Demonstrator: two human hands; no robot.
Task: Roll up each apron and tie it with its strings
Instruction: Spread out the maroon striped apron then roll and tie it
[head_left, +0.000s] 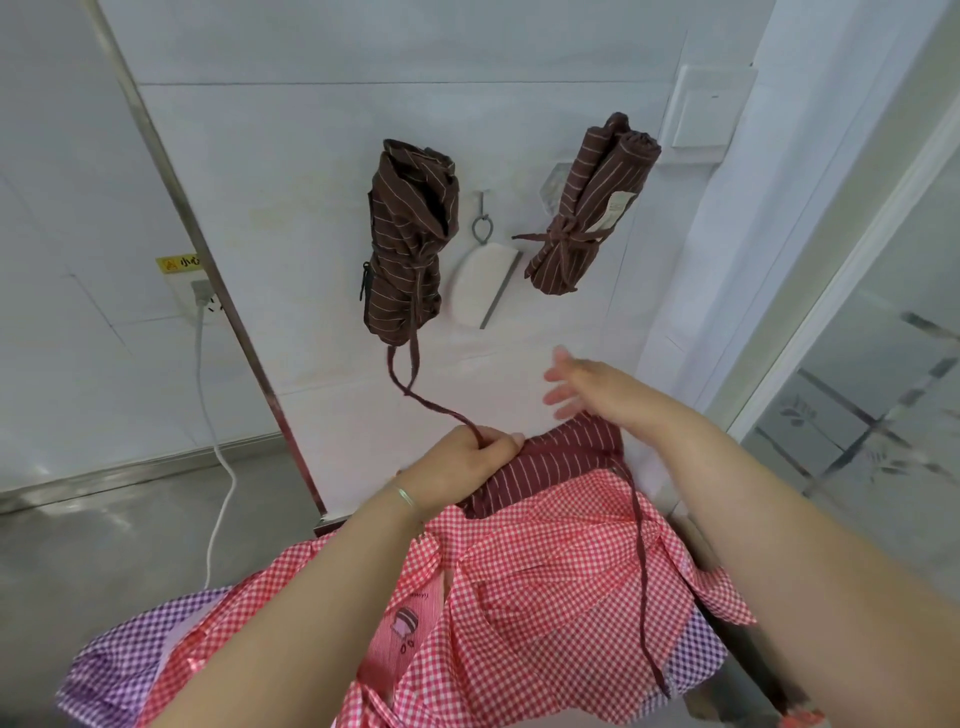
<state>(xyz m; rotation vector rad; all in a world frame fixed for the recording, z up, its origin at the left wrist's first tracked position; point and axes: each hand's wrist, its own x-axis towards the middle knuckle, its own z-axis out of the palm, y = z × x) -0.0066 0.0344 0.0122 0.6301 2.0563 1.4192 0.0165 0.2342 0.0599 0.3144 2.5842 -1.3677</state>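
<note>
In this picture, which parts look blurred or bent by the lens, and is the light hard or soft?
Head view: the right hand has motion-blurred fingers, while the left hand gripping the string is sharp; the metal pole leans and bows from wide-angle distortion; light is soft and even, without hard shadows.

Open wall (545, 322) above the hands. Obstructions: two rolled aprons (408, 244) hanging there, a taut string (415, 395), and a metal pole (208, 249) at left.
</note>
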